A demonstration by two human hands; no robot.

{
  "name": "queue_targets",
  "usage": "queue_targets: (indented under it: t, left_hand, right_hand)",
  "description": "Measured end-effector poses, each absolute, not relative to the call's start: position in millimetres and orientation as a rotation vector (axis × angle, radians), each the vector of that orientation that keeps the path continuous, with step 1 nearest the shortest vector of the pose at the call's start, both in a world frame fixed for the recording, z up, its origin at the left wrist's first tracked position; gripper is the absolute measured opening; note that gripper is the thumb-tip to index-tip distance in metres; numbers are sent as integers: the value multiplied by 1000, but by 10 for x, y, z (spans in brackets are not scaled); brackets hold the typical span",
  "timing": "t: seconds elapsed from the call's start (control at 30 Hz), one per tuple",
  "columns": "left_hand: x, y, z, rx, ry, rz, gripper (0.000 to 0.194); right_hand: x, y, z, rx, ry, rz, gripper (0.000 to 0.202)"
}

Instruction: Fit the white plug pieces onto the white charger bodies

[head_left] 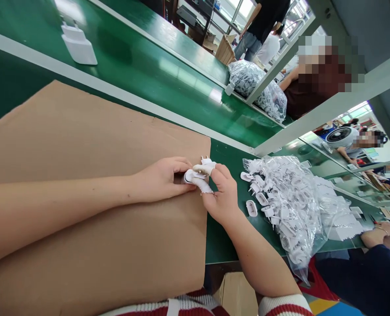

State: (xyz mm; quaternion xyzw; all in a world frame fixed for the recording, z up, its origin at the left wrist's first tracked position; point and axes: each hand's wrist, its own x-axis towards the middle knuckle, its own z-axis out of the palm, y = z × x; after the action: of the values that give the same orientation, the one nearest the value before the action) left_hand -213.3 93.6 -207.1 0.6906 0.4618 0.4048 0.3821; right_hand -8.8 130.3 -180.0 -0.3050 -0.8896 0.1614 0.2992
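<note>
Over the right part of the cardboard sheet, my two hands meet around small white plastic charger parts. My left hand has its fingers closed on a white charger housing, its rim facing my right hand. My right hand wears white covers on the thumb and index finger, which pinch the same housing from the right. Just behind the right index finger, a white plug piece with metal pins shows; whether it is held or lies on the bench is unclear.
On the right, a clear plastic bag spills many white plug parts onto the green bench. One loose housing lies near my right forearm. Beyond a pale rail stands a white charger. Another full bag and several people are further off.
</note>
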Motion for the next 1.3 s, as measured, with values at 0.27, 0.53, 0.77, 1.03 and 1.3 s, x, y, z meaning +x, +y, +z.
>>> queue_targets:
  t: [0.27, 0.53, 0.77, 1.03, 1.3]
  left_hand:
    - [-2129, 937, -2075, 1749, 1182, 1037, 30]
    - [-2110, 933, -2081, 1739, 1251, 1027, 31]
    - [-2095, 919, -2088, 1771, 1270, 1019, 32]
    - [-2058, 907, -2041, 1786, 1311, 963, 38]
    - [-2064, 962, -2025, 1770, 1212, 1001, 37]
  right_hand:
    - [-118, 1347, -1710, -757, -2442, 271, 13]
    - [-143, 1459, -1635, -844, -2594, 205, 16]
    - [-138, 1422, -1656, -891, -2558, 185, 23]
    - [-220, 1422, -1494, -919, -2707, 202, 28]
    - [-220, 1549, -1478, -878, -2617, 432, 27]
